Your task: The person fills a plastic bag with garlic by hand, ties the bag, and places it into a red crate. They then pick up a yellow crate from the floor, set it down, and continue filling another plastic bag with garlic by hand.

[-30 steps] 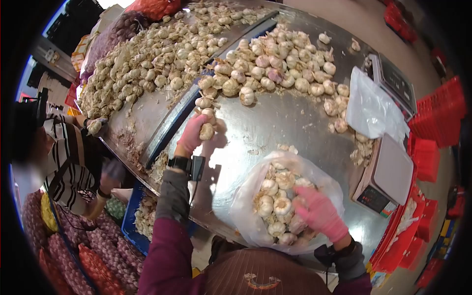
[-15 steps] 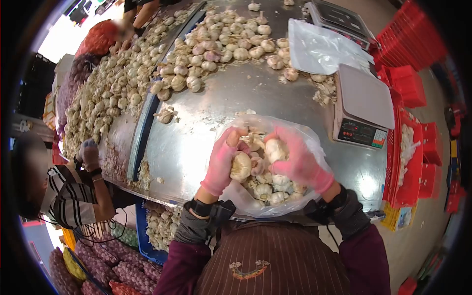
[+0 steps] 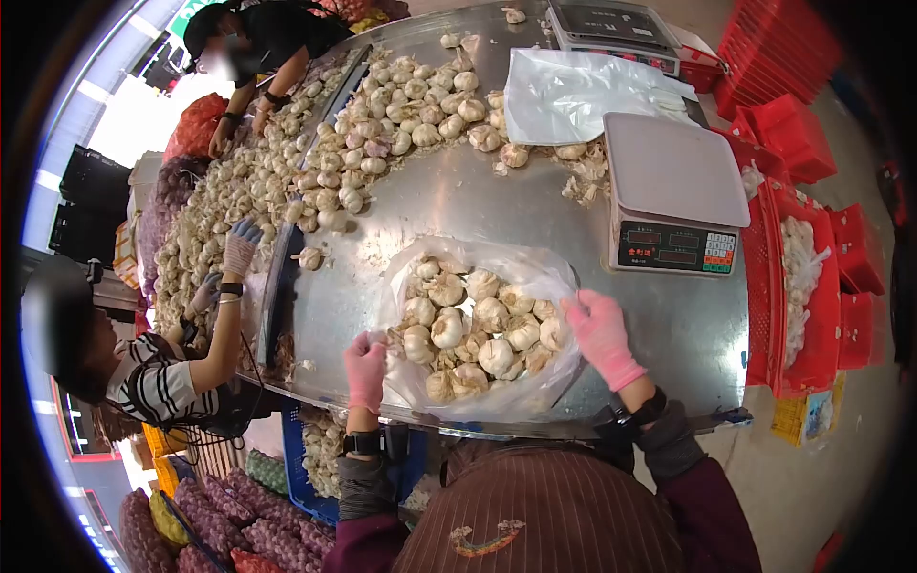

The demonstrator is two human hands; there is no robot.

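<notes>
Well to the left of the left hand, a co-worker in a striped top [image 3: 153, 377] has both gloved hands at a broad garlic heap [image 3: 205, 220]. Net sacks [image 3: 220, 506] lie below that co-worker, on the left hand's lower left. Beyond the heap's far end, a second co-worker in black [image 3: 301, 33] reaches down into it. A blue crate [image 3: 297, 477] of garlic sits below and left of the left hand, lower than the table. Nearer that hand, a blue divider [image 3: 277, 296] edges the heap, with one loose bulb [image 3: 308, 258] just right of it.

The left hand [image 3: 365, 368], in a pink glove, pinches the near-left rim of a clear plastic bag [image 3: 401, 382]. Ahead of it, farther off, is a second garlic pile [image 3: 401, 105]. Directly between the hands, the bag lies open on the metal table [image 3: 468, 205], filled with garlic bulbs [image 3: 497, 355]. The right hand [image 3: 600, 329], also pink-gloved, has its fingers closed on the bag's right rim. Ahead of it are flat plastic bags [image 3: 583, 91] and a scale [image 3: 678, 172]; red crates [image 3: 821, 368] stand off to its right.
</notes>
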